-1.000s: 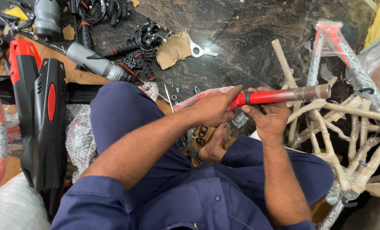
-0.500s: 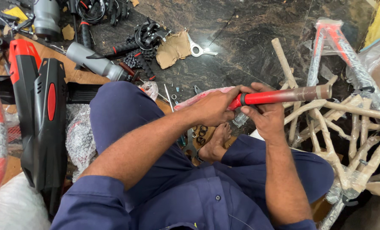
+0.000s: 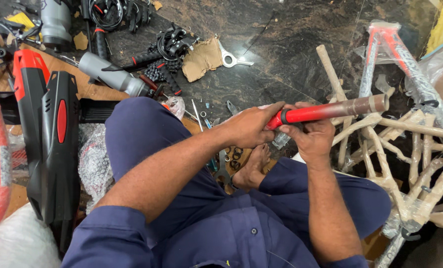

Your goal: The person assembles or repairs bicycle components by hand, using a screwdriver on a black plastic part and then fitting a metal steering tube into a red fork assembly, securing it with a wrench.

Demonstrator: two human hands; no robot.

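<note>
Left hand point(image 3: 251, 126) closed on the near end of the red tube point(image 3: 326, 111); right hand point(image 3: 311, 139) gripping it from below, just beside the left. Tube held level above the lap, its brown-wrapped far end over the paper-wrapped frame point(image 3: 405, 154). Wrench point(image 3: 231, 58) on the floor beyond the tube; black-red fender point(image 3: 57, 144) well left.
</note>
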